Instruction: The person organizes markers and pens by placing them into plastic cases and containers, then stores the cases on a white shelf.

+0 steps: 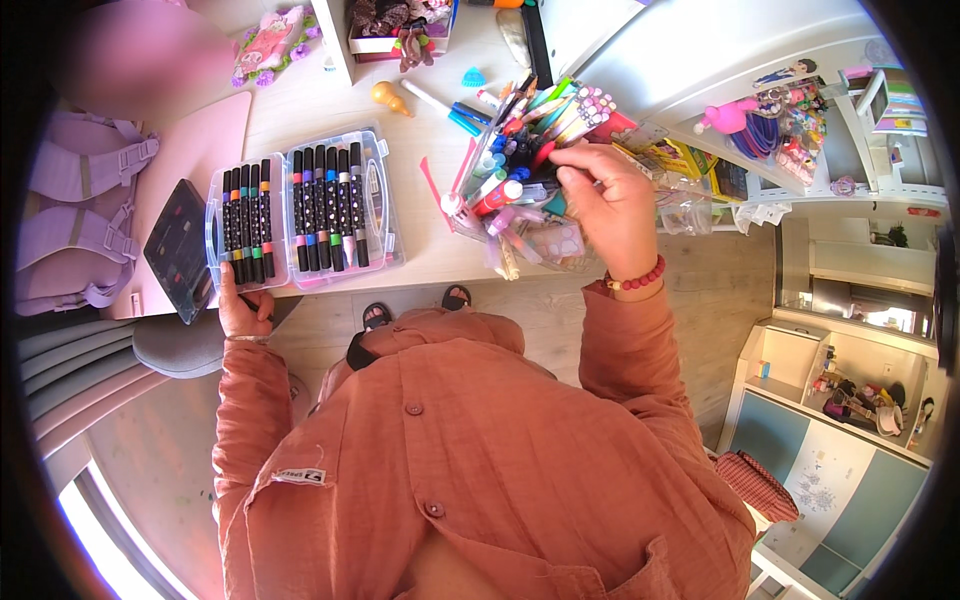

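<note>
Left hand (245,312), left of centre, is curled around a black pen-like item (263,304), index finger at the lower left corner of a clear case (389,225) of black markers (332,205). Right hand (608,200), upper right of centre, reaches into clustered pens (570,112), fingertips bent together; whether pinching a red item (543,154) cannot be told.
</note>
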Demonstrator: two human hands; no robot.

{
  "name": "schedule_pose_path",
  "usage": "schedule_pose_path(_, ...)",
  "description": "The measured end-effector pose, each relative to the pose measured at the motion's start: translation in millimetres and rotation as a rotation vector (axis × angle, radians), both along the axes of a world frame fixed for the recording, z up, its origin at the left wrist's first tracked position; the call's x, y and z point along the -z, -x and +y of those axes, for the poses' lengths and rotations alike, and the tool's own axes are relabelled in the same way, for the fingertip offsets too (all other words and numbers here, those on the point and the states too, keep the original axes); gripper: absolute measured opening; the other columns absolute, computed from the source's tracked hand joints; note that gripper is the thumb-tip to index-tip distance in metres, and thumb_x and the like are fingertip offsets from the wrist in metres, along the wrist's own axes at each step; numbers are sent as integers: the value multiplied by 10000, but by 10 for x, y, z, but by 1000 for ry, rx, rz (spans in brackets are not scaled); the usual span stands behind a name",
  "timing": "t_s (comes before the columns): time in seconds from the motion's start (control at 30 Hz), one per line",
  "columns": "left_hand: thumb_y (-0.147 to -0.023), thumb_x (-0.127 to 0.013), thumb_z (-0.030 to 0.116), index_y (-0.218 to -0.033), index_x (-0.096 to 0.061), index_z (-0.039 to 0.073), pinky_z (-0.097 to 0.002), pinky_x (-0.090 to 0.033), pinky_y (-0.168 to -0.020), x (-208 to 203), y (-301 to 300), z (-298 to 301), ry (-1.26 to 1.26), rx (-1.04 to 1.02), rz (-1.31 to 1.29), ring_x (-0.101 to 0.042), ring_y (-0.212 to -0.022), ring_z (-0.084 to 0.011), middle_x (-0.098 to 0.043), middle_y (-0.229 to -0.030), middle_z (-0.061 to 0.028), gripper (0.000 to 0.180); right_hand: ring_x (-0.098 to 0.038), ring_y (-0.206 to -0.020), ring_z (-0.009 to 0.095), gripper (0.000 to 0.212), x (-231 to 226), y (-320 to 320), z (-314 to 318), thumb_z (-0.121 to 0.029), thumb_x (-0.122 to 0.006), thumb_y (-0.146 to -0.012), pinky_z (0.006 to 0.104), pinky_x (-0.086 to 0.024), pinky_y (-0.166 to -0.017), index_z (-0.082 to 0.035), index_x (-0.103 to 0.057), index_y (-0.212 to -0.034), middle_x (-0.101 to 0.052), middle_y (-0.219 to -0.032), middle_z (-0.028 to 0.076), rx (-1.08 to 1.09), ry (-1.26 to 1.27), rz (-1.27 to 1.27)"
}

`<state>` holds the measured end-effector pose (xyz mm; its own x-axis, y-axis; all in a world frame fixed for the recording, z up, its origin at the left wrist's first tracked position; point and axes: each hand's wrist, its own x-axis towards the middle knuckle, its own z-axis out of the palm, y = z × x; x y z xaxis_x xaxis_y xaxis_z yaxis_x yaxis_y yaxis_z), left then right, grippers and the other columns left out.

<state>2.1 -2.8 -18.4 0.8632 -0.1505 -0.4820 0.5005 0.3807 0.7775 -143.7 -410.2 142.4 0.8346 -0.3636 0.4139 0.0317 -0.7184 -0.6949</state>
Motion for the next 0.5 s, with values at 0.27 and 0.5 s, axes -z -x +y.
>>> schedule_pose_path(0.27, -859, -495, 463, -921, -548, 89, -234, -185, -287, 123, -27, 105, 28, 24, 1, -312, -313, -117, -607, -702, -43, 383, -592, -662, 167, 162, 40, 4, -41, -41, -631, -738, 258, -457, -602, -23, -632, -899, -633, -798, 81, 207, 186, 126)
schedule_pose_path(0.5, -864, -474, 475, -930, -548, 87, -233, -183, -286, 12, -5, 25, -6, 39, 18, -303, -301, -118, -614, -721, -46, 400, -617, -700, 242, 159, 49, -72, 44, -30, -650, -686, 314, -477, -612, -30, -613, -841, -641, -796, 109, 278, 285, 221)
